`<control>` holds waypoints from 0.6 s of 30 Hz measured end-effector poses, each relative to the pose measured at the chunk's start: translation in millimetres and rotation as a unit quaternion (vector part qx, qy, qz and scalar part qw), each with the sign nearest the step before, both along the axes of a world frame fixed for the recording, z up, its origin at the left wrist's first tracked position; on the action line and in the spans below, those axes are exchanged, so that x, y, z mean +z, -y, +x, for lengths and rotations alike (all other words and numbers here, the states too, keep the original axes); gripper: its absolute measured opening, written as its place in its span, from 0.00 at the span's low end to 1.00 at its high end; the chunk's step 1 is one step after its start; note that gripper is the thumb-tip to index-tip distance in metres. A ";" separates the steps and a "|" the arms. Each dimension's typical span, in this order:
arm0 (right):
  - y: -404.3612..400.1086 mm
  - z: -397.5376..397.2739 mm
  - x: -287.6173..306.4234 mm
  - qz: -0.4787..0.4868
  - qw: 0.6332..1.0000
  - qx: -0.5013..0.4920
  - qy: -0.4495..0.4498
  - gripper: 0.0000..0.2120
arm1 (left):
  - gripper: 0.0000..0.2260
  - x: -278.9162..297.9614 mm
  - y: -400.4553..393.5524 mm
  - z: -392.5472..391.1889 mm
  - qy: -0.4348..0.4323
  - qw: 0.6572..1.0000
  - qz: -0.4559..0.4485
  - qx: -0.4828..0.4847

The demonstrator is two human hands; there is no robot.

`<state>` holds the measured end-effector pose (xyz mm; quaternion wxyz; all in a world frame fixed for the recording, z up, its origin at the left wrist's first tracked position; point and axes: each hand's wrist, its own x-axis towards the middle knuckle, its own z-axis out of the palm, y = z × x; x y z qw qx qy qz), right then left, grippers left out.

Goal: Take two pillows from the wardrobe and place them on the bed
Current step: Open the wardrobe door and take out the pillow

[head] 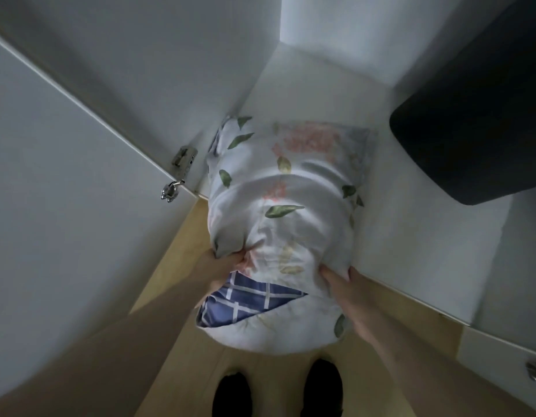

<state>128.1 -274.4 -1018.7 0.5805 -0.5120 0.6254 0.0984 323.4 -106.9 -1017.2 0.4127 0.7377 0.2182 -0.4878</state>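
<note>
While the floral pillow [278,218] hangs half out of the wardrobe [321,85], I see my left hand [227,263] and right hand [342,284] both gripping its near end, fingers curled into the fabric.

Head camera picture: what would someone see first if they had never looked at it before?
First comes the big leafy pillow in the middle, half out of the white wardrobe, with both hands gripping its near end: left hand, right hand. A blue checked cloth peeks out underneath, and a dark box sits on the right.

A home bedroom: white wardrobe [321,94], wooden floor [182,251], floral pillow [278,212].
</note>
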 end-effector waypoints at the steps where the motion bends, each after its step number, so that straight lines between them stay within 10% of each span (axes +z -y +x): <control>1: -0.6 -5.1 13.3 -0.005 1.000 -0.003 -0.001 0.28 | 0.07 15.2 -3.1 -1.2 0.022 0.999 0.005 -0.049; 10: -8.3 -36.4 175.1 -0.037 0.998 0.054 0.015 0.27 | 0.36 153.2 -9.7 -12.7 0.016 0.992 0.025 -0.119; 18: -33.5 -67.8 327.2 -0.071 0.983 0.171 0.005 0.40 | 0.19 306.4 -71.6 -47.5 0.023 0.984 -0.055 -0.167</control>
